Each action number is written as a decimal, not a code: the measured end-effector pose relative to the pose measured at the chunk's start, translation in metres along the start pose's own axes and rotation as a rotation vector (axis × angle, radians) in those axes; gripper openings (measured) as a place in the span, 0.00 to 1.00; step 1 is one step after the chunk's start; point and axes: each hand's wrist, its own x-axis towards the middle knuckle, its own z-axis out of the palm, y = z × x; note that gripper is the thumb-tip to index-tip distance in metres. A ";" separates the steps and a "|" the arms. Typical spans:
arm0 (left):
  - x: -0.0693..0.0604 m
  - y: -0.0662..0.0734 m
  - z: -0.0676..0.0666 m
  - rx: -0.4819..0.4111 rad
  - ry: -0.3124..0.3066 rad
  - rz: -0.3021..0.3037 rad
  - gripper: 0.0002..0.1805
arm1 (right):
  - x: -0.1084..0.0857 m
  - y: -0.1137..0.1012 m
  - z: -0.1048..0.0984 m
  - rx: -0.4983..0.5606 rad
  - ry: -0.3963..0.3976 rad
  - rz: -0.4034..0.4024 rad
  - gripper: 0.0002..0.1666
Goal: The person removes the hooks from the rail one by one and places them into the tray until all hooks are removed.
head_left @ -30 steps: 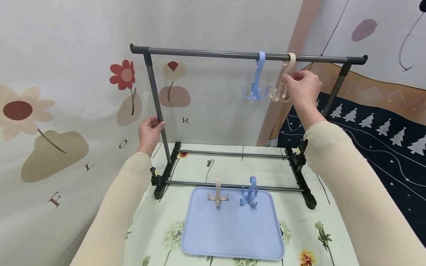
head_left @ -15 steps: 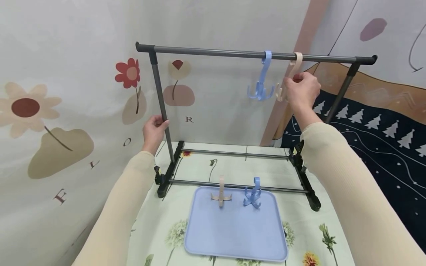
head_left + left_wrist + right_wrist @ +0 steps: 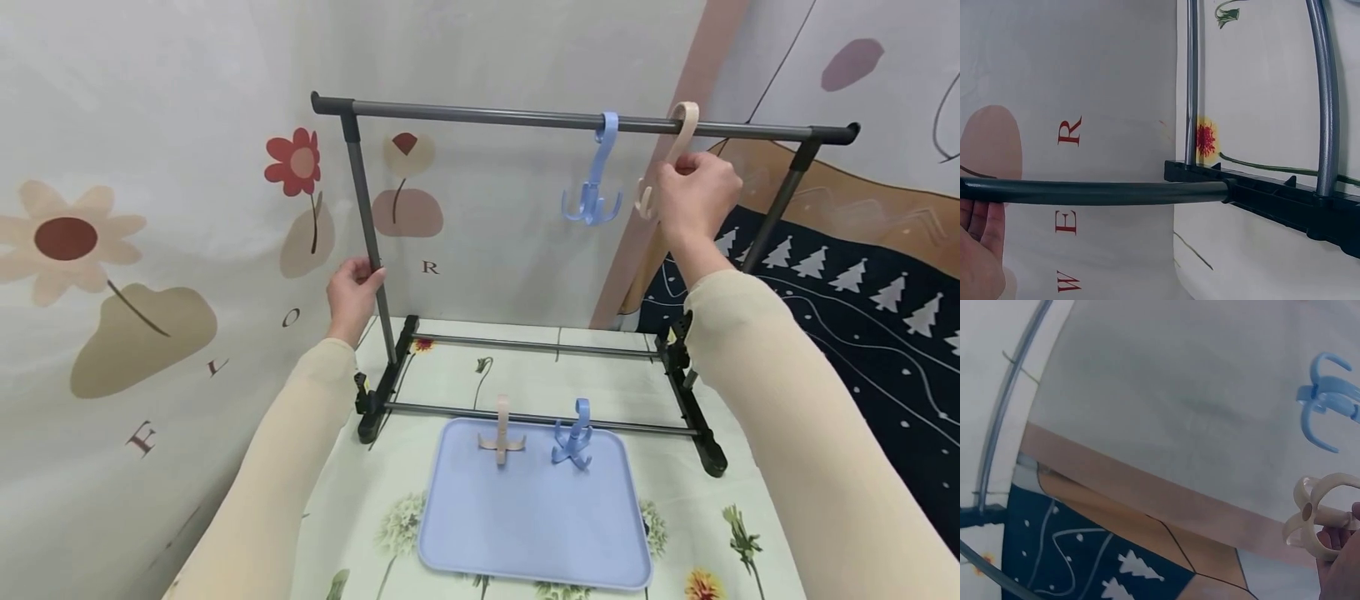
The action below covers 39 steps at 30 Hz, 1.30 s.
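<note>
My right hand (image 3: 697,193) pinches the stem of a beige multi-prong hook (image 3: 686,125) at the right part of the rack's top rail (image 3: 480,115). Its curved top stands a little above the rail; the hand hides part of its prongs. In the right wrist view those prongs (image 3: 1307,511) spread out beside my fingers. To the left, a blue multi-prong hook (image 3: 597,167) hangs from the rail. My left hand (image 3: 352,298) holds the rack's left upright post (image 3: 364,200), thumb in front and fingers behind. The left wrist view shows fingers (image 3: 992,228) against that post.
On the table, a light blue tray (image 3: 532,533) bears another beige hook (image 3: 502,442) and another blue hook (image 3: 573,442). The rack's black feet (image 3: 387,379) and lower bars (image 3: 540,343) stand behind it. Printed cloth (image 3: 510,250) hangs close behind the rack.
The beige hook in my right hand has risen off its seat on the rail and shifted slightly right. My left hand keeps its hold on the post. The head view has shifted slightly.
</note>
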 end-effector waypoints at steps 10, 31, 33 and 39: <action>0.002 0.003 0.000 0.018 0.007 -0.012 0.17 | 0.010 -0.012 -0.008 -0.034 0.001 -0.023 0.20; 0.010 0.018 -0.016 0.067 -0.046 -0.057 0.21 | -0.011 -0.024 -0.021 0.005 -0.083 -0.127 0.23; 0.010 0.019 -0.016 0.067 -0.046 -0.054 0.21 | -0.016 -0.023 -0.023 0.036 -0.100 -0.130 0.22; 0.011 0.023 -0.016 0.052 -0.059 -0.086 0.19 | -0.035 -0.020 -0.028 0.101 -0.157 -0.157 0.23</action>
